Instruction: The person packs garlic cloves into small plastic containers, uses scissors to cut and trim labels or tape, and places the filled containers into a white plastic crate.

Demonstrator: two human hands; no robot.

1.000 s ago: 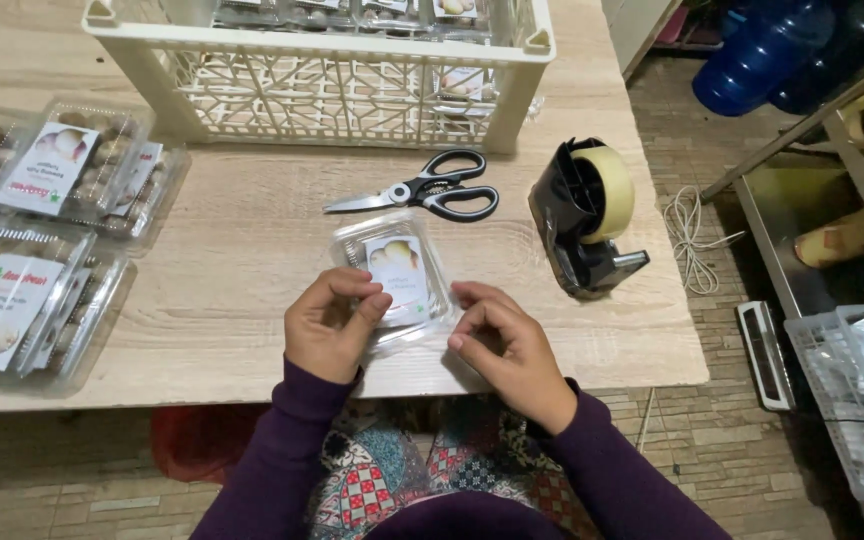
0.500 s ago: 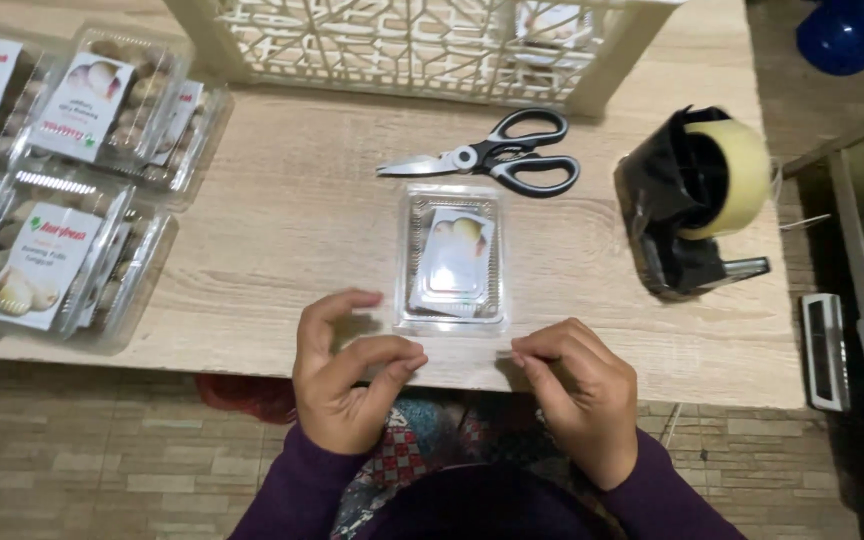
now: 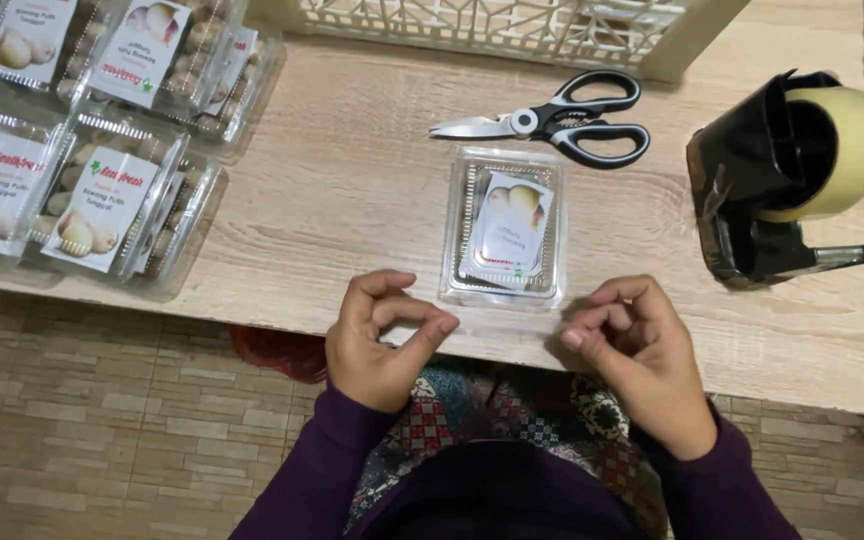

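Tabletop (image 3: 352, 200) carries a crate (image 3: 512, 30) at the far edge, a tape dispenser (image 3: 782, 180) nr the right edge, stacked packs (image 3: 82, 150) at the left edge, scissors (image 3: 552, 118) mid-table. The pack (image 3: 504, 230) lies shut by the near edge. Left hand (image 3: 382, 345) & right hand (image 3: 637, 350) hover just off it, fingers curled, holding nothing. Prob. between packs; next needs tape or a regrip. Vs 0.5 s ago: hands a bit wider apart, pack unmoved.

Single head-worn view only. The table (image 3: 352, 200) is seen from almost straight above, at close range, facing its far edge. The near edge and the wearer's lap are included below.
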